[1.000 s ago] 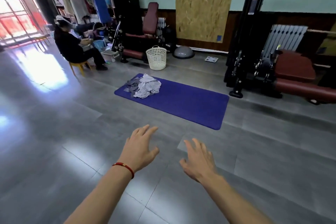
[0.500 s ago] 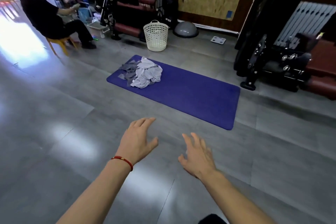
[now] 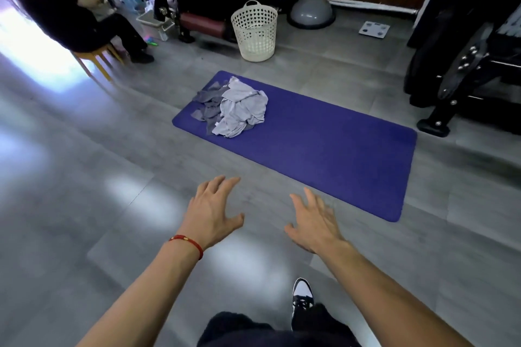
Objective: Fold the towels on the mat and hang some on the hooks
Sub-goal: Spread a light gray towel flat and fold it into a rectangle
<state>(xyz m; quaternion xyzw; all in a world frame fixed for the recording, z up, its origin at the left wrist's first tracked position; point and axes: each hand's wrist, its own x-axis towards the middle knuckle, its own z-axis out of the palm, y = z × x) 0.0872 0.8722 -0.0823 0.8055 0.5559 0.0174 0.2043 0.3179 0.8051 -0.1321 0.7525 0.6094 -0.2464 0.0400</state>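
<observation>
Grip of both hands spread, left hand and right hand palm-down, short of the mat.

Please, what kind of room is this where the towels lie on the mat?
Most likely a gym or fitness room. A purple exercise mat lies on the floor, a grey half-ball balance trainer sits by the wall, and black weight machines with red padded benches stand around.

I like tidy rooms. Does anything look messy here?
Yes. The towels lie in a crumpled, unfolded heap at the far left end of the mat. Both hands are empty. Nothing looks spilled or broken.
</observation>
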